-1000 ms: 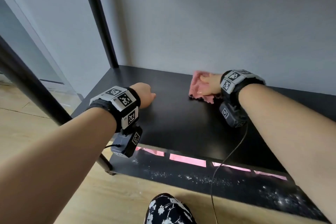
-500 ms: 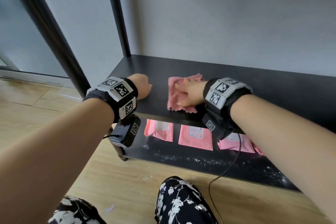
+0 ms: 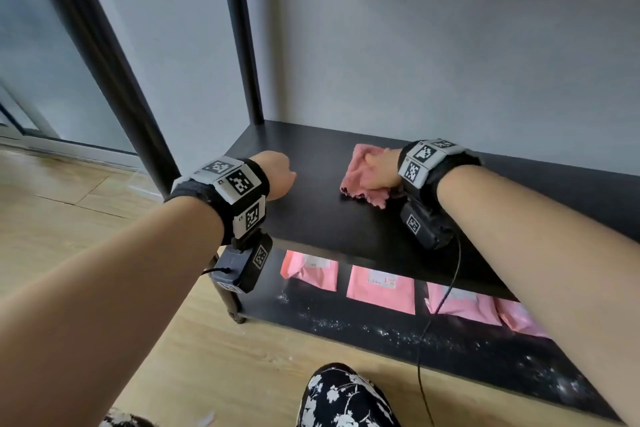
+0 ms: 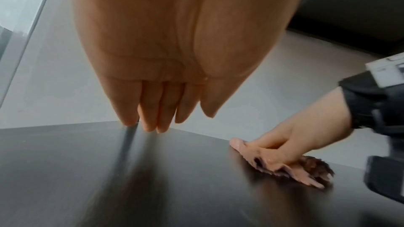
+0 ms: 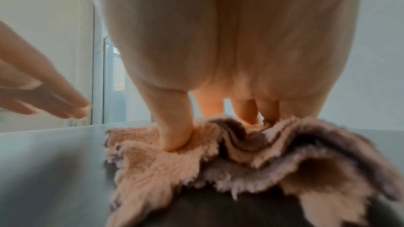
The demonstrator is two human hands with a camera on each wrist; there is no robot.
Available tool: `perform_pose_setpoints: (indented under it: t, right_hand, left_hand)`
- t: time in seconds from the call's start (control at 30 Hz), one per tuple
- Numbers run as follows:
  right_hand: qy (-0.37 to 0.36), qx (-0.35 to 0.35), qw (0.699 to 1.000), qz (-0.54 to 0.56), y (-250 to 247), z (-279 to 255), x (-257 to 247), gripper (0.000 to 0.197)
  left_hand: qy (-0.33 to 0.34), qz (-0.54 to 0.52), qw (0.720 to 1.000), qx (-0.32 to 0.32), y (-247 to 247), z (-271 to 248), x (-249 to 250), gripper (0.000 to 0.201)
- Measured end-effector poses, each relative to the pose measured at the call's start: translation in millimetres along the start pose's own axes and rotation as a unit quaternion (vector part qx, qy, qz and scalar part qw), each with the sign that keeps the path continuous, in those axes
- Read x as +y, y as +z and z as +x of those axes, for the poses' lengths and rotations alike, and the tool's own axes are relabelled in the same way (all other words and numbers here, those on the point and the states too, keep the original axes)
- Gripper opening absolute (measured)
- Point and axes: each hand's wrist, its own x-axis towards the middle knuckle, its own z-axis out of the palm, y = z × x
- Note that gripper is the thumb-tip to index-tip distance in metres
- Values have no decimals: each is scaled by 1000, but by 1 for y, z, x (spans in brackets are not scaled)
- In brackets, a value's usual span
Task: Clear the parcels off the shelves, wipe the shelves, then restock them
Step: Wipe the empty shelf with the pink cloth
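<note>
Head view: right hand [image 3: 379, 172] presses the bunched pink cloth [image 3: 360, 177] flat-fingered on the upper shelf [image 3: 329, 222]; left hand [image 4: 157, 103] relaxed, empty. Parcels [image 3: 381, 289] below — risk: swept grit falling onto them.

Bare shelf [image 3: 311, 218] between both hands; rear post [image 3: 242, 45] bounds left.

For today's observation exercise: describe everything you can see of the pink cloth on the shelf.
The cloth is pink, fluffy like microfibre, with frayed-looking edges. It lies bunched in folds, not spread flat, on the upper black shelf, towards the back wall. The right hand presses it down, thumb and fingers sinking into the pile. The left hand is apart from it.
</note>
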Motion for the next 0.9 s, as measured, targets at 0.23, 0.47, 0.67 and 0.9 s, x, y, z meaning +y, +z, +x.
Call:
perform_pose_setpoints:
  t: [0.23, 0.47, 0.67, 0.9]
  right_hand:
    - [-25, -24, 999, 41, -34, 46, -27, 56]
    - [-148, -51, 986, -53, -16, 46, -78, 57]
    - [-224, -70, 954, -184, 34, 0, -74, 60]
    - [-142, -36, 979, -138, 70, -51, -24, 69]
  left_hand:
    - [-28, -50, 998, -18, -6, 18, -10, 37]
    - [-59, -53, 997, 2, -15, 19, -24, 36]
    - [-62, -49, 997, 22, -21, 0, -16, 34]
    - [-2, -96, 994, 56, -1, -30, 20, 37]
